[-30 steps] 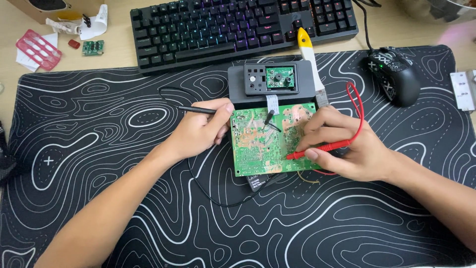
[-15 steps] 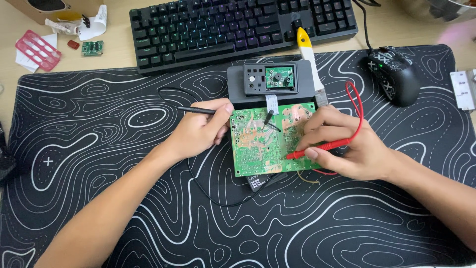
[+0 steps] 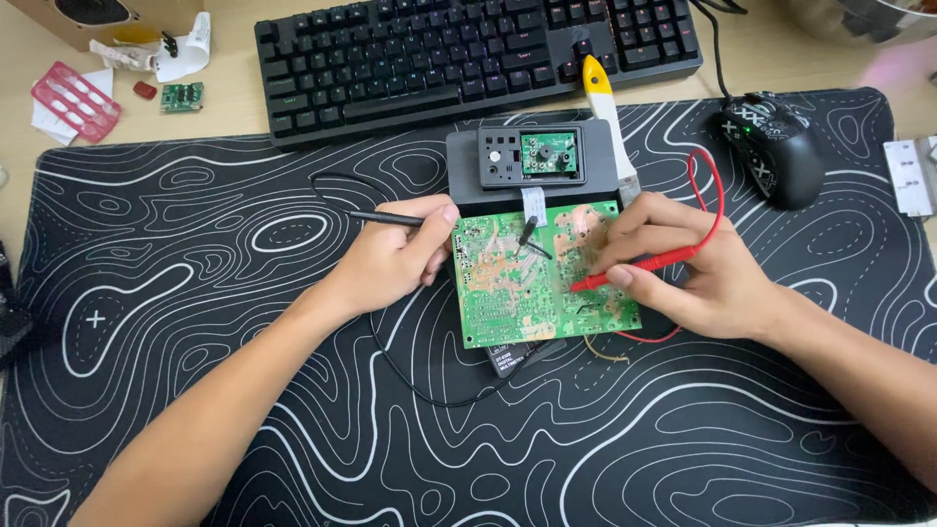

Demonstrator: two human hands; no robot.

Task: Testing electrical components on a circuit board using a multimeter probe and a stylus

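Pinching a black probe (image 3: 390, 219) lying left-right, the left hand (image 3: 395, 262) faces the right hand (image 3: 683, 268), whose red probe (image 3: 634, 270) points left onto the green board (image 3: 517, 293).

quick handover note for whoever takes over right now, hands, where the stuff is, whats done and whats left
Left hand: holds the black probe, tip on the upper middle of the green circuit board.
Right hand: holds the red probe, tip on the board's right half.
Board lies flat on the patterned mat, over a black meter whose lower edge shows beneath it, below a small black device joined by a ribbon cable.
Done: both probes placed on the board.
Left: reading cannot be seen; likely further points to probe.
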